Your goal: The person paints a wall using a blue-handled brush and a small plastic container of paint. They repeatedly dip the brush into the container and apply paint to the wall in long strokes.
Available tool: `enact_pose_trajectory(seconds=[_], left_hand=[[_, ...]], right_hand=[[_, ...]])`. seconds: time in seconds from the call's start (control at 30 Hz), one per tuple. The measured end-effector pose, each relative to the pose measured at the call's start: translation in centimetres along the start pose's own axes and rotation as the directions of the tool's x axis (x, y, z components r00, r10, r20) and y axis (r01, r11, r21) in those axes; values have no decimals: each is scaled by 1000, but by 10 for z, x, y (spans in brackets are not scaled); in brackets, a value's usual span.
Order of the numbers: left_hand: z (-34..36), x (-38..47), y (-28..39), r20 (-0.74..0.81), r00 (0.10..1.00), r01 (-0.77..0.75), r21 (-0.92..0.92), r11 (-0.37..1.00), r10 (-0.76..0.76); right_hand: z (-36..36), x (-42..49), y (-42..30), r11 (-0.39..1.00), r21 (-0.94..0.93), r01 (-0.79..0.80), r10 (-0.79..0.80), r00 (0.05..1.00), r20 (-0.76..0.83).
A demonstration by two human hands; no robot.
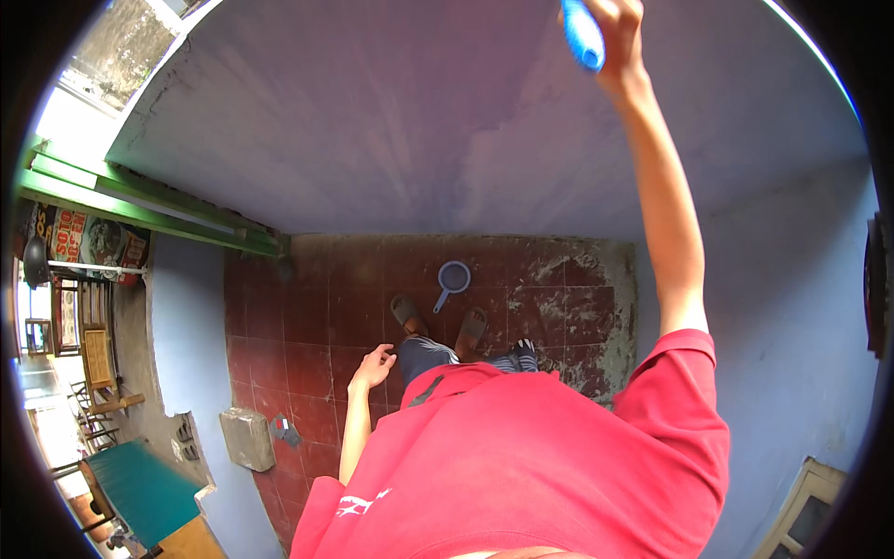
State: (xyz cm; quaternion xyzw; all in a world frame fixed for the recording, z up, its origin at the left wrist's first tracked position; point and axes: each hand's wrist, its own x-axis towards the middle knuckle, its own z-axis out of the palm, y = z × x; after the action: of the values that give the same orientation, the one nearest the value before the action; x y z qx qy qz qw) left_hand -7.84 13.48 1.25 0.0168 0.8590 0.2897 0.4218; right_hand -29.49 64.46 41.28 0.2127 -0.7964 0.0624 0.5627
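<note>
High against the blue-grey wall [391, 126], my right hand [621, 35] is raised on a stretched arm. It grips a blue plastic handle [584, 38]; the tool's far end lies beyond the top edge of the view. Damp-looking streaks and paler patches run over the wall's surface. My left hand [376, 366] hangs beside my dark trousers [422, 356], with nothing in it and the fingers loosely bent and apart. On the floor in front of my sandals [471, 325] stands a blue plastic water dipper [455, 278], its handle towards me.
Red floor tiles [307, 363] carry whitish stains on the right. A concrete block [248, 439] and a grey rag-like piece [285, 430] lie at left. Green beams [154, 209] border the wall's left end. Beyond a low blue wall [185, 328] is a teal-topped table [140, 489].
</note>
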Motion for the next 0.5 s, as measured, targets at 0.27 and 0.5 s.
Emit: enact_pose_trajectory(seconds=[0.27,0.5], left_hand=[[14,-13,13,80,994,73,-16,997,-72],[13,-43,-9,112,982,157,-16,988,-154]], right_hand=[[62,-183,-23,982,27,-187,179,968,174],[107,-275,-54,957,34,-288,252,885,392]])
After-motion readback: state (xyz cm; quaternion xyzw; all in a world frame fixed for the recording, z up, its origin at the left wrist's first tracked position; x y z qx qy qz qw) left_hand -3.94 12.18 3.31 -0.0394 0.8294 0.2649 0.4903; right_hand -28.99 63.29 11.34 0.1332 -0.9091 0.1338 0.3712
